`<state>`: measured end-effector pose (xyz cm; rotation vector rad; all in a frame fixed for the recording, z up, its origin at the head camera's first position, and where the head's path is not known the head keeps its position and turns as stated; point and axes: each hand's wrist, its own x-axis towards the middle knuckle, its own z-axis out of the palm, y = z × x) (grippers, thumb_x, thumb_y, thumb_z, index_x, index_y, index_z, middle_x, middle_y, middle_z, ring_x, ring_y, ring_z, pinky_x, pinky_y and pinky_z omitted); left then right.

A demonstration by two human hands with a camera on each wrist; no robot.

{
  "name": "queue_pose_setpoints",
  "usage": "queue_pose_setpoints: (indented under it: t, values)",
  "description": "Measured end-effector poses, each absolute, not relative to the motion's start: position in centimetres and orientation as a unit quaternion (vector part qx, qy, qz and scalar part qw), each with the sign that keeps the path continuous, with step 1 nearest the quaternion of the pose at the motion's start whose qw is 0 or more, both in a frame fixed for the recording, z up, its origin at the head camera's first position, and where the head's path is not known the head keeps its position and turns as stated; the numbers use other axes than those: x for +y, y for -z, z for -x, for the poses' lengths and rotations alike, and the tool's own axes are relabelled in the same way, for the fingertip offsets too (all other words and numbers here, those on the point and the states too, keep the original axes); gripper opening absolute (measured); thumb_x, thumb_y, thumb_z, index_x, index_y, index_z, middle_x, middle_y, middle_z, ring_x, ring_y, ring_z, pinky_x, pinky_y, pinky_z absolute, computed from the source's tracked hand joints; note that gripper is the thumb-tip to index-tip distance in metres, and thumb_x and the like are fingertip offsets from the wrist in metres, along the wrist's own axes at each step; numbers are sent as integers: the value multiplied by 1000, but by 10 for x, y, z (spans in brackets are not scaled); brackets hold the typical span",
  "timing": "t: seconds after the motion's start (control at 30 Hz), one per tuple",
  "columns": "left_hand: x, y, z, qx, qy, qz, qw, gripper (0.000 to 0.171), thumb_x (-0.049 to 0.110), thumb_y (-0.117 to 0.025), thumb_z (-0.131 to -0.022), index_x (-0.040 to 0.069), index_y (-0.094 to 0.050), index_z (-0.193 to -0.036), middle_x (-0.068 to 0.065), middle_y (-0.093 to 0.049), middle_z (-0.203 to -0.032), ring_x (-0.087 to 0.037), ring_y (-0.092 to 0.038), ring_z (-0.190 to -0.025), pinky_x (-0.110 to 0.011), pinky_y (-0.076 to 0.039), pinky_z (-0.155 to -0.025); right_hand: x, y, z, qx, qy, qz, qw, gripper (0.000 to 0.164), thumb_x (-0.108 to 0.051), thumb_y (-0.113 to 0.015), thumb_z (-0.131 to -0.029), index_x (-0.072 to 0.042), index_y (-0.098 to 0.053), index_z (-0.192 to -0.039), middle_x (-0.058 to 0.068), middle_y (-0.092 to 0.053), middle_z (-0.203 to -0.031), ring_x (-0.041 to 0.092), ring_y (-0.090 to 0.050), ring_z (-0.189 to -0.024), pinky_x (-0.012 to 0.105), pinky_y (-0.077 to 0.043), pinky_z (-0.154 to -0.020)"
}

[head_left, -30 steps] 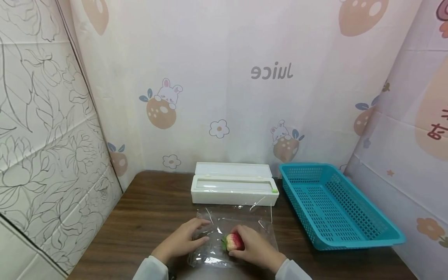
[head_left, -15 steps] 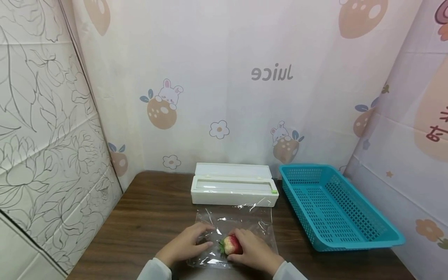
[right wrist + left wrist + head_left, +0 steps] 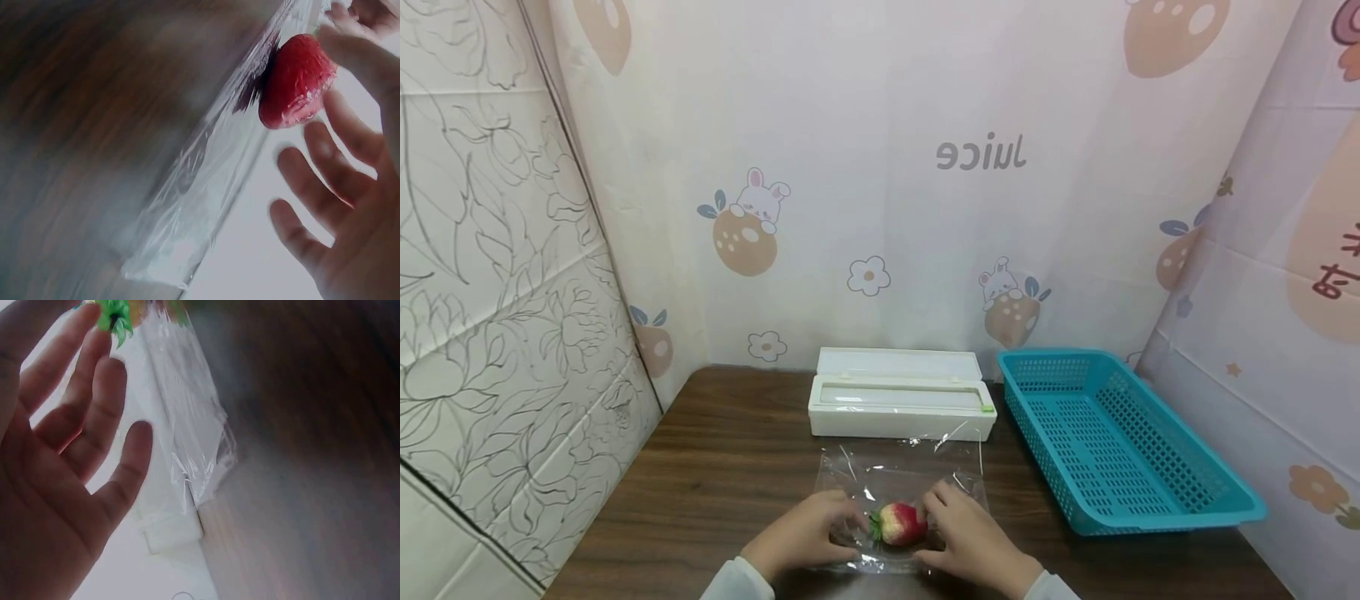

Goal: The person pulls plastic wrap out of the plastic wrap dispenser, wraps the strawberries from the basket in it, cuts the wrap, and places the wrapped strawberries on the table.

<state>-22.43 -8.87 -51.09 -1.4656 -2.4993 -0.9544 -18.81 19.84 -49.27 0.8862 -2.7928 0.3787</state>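
Observation:
A red and pale-yellow strawberry (image 3: 902, 524) with green leaves lies on a sheet of clear plastic wrap (image 3: 887, 479), its leafy end to the left. My left hand (image 3: 808, 533) is beside the leaves, fingers loosely bent; whether they touch cannot be told. In the left wrist view that hand (image 3: 75, 437) holds nothing, and the leaves (image 3: 115, 317) show past its fingertips. By the strawberry's red end is my right hand (image 3: 973, 537), fingers spread. The right wrist view shows a gap between most of its fingers (image 3: 319, 147) and the strawberry (image 3: 300, 81).
Behind the sheet stands a white plastic wrap dispenser (image 3: 902, 423) with its lid raised, and the wrap reaches up to it. To the right is a teal mesh basket (image 3: 1180, 525). The dark wooden table (image 3: 722, 450) meets a printed curtain at the back.
My right hand has let go of the strawberry and moved slightly right of it. My left hand has shifted a little right, closer to the leaves.

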Motion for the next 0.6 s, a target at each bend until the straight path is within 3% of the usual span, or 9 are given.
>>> queue_pose_setpoints:
  t: [0.1,0.23,0.4,0.6]
  values:
    - [-88,510,222,-814,308,492,23,25,23,-88,-75,20,-72,-94,15,-64,-85,6,-53,-74,-6,-43,-67,207,492,185,-937,-115,-325,59,34,-54,-82,-75,-30,-60,-85,-20,-48,-87,1,-45,-79,27,-45,-69]
    - [-89,511,218,-826,303,475,-20,28,24,-91,-71,21,-73,-92,17,-61,-75,9,-50,-67,-6,-40,-60,211,492,183,-932,-126,-339,-6,29,-55,-80,-78,-32,-64,-86,-24,-49,-83,-3,-43,-74,25,-40,-65]
    - [-87,516,218,-832,314,452,-66,20,13,-86,-74,17,-74,-90,18,-63,-76,9,-55,-70,-8,-45,-62,208,492,183,-930,-143,-334,-63,17,-39,-81,-82,-31,-67,-83,-22,-49,-79,-2,-43,-70,21,-41,-62]
    - [-85,516,219,-842,295,449,-50,7,12,-78,-84,19,-76,-84,23,-62,-76,12,-53,-67,-7,-45,-61,206,491,184,-923,-159,-344,-66,18,-25,-77,-87,-30,-63,-76,-21,-48,-75,-3,-45,-69,20,-44,-63]
